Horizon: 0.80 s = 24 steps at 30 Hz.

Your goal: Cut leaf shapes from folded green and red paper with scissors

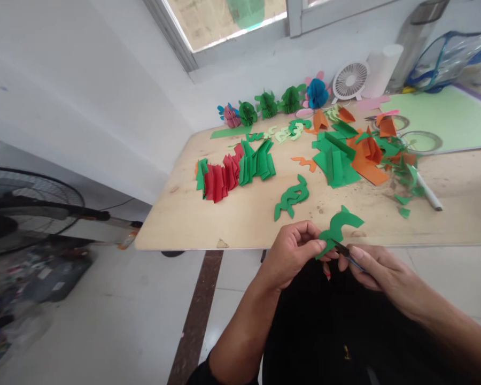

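Between thumb and fingers, my left hand (294, 251) pinches a wavy green paper cutout (340, 223) just over the table's front edge. My right hand (372, 264) grips small scissors (350, 255), whose dark blades meet the paper close to my left thumb. How far apart the blades are, I cannot tell. Just beyond my hands, more curved green cutouts (292, 197) lie on the wooden table (180, 216). An orange wavy cutout (304, 162) rests behind them.
Folded red paper (220, 179) and green paper stand in a row at left. Green and orange folded pieces (336, 160), scraps and a white marker (427, 188) lie to the right. Along the wall are paper turtle-like figures (268, 104) and a small white fan (350, 80). A floor fan (36, 208) stands left.
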### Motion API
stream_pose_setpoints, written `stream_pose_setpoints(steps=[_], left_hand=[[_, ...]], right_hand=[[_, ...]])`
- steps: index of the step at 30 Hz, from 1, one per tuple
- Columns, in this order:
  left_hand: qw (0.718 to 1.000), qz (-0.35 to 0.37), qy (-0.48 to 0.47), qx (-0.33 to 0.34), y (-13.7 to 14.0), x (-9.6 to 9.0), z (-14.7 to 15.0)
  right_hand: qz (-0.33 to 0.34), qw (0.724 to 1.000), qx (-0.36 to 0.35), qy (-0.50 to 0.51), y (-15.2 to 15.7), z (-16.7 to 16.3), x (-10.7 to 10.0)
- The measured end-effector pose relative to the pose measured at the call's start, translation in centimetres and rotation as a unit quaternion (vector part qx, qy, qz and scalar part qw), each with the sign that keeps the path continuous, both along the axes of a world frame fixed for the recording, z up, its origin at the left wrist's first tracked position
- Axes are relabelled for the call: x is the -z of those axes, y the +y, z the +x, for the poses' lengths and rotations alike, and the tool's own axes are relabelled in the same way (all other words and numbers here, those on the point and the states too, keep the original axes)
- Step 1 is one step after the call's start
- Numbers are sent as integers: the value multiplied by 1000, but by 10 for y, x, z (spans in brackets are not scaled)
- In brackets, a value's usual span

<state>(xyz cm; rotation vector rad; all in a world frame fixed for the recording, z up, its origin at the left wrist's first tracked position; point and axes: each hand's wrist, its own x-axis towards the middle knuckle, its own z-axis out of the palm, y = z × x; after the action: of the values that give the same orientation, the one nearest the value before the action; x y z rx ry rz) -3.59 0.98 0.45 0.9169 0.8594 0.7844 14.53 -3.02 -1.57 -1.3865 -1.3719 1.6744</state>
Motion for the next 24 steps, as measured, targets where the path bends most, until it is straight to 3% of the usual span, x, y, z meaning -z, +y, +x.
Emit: stream_pose_setpoints(steps=[24], left_hand=[[1000,0,-13,12,1,2,-1]], right_hand=[[10,1000,-4,-6,0,0,0]])
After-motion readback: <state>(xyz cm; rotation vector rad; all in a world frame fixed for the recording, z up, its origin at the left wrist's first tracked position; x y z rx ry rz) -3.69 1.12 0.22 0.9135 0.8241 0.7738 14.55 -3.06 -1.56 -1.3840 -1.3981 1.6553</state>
